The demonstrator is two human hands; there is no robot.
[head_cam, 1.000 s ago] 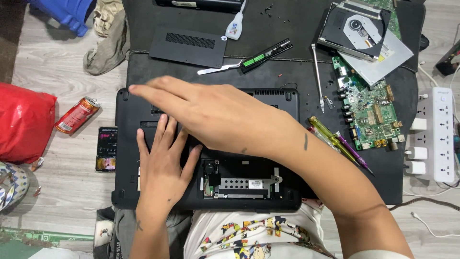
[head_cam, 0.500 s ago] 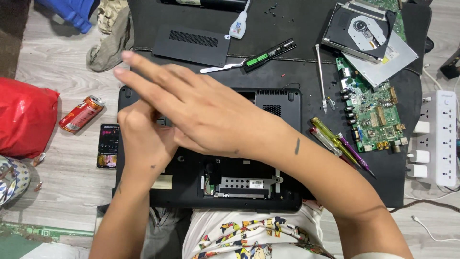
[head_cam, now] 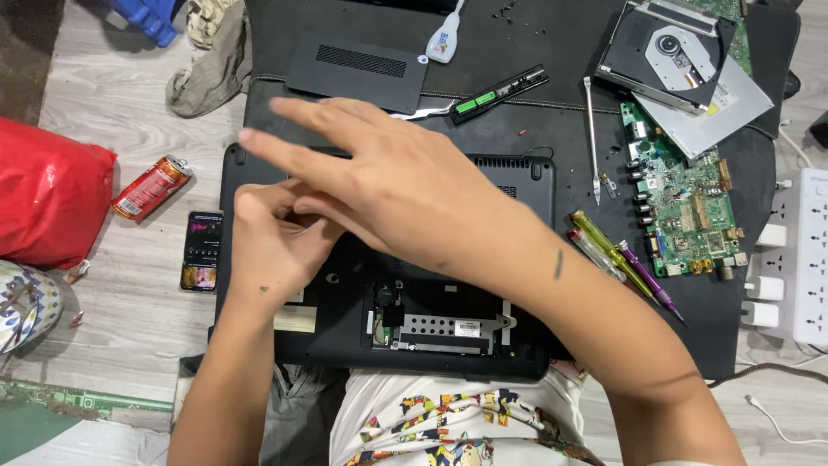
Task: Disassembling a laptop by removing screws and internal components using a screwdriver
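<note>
Laptop [head_cam: 448, 336] upside down, bay open. Left hand [head_cam: 276, 246] curled, contents hidden under flat, empty right hand [head_cam: 405, 194]. Risk: tiny screw dropped unseen into chassis.

Head camera looks steeply down, close over the opened laptop [head_cam: 517, 185]

This looked like an informal electronics repair spot set up on the floor of a home, not a fitted workshop. A black mat [head_cam: 517, 129] lay over pale wood-look flooring [head_cam: 112, 129], and on it sat an opened laptop base [head_cam: 448, 328], a bare green circuit board [head_cam: 686, 207], a removed optical drive [head_cam: 668, 52], screwdrivers [head_cam: 617, 259] and a small glue bottle [head_cam: 444, 39]. A white power strip [head_cam: 806, 259] lay nearby. A drink can [head_cam: 151, 185], a phone [head_cam: 201, 250], a red bag [head_cam: 47, 203] and crumpled cloth [head_cam: 211, 60] suggested living space.
</note>
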